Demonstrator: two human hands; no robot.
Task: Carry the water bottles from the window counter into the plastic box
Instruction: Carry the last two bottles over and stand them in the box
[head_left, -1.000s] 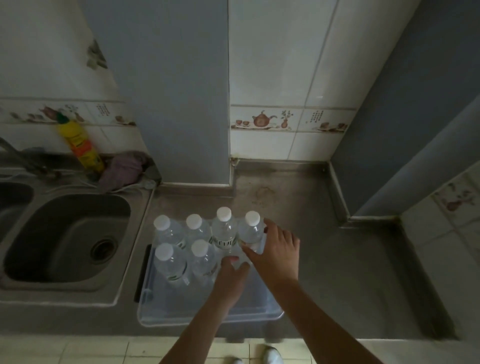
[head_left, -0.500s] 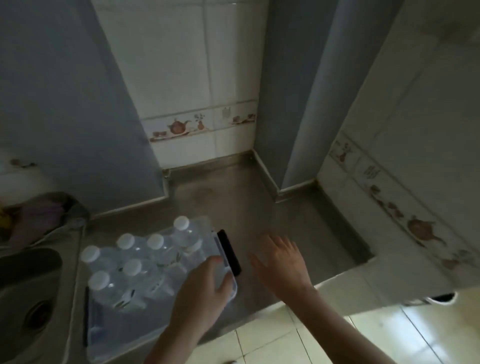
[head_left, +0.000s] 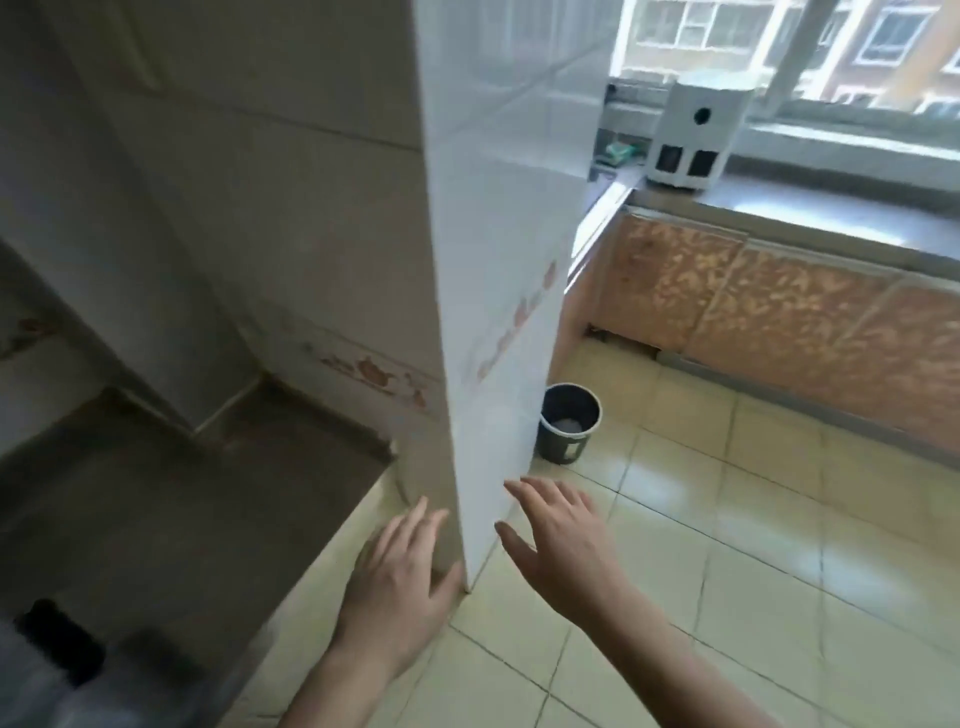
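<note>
My left hand (head_left: 397, 577) is open and empty, fingers spread, in front of the foot of a white tiled pillar. Just right of that pillar, over the floor tiles, my right hand (head_left: 563, 543) is open with nothing in it. Only the blurred corner of the clear plastic box (head_left: 47, 670), with its black handle, shows at the bottom left on the steel counter (head_left: 171, 499). The bottles in it are out of frame. The window counter (head_left: 779, 208) runs along the far right under the window. No water bottle is visible on the part I see.
The white tiled pillar (head_left: 488, 260) stands between the two counters. A white boxy appliance (head_left: 691, 135) sits on the window counter. A dark bucket (head_left: 569, 428) stands on the floor by the pillar's base. Orange patterned cabinet doors (head_left: 779, 322) line the window counter's front.
My view has swung right from the box of bottles toward the window. Both hands have left the box and bottles and now hang open in the air.
</note>
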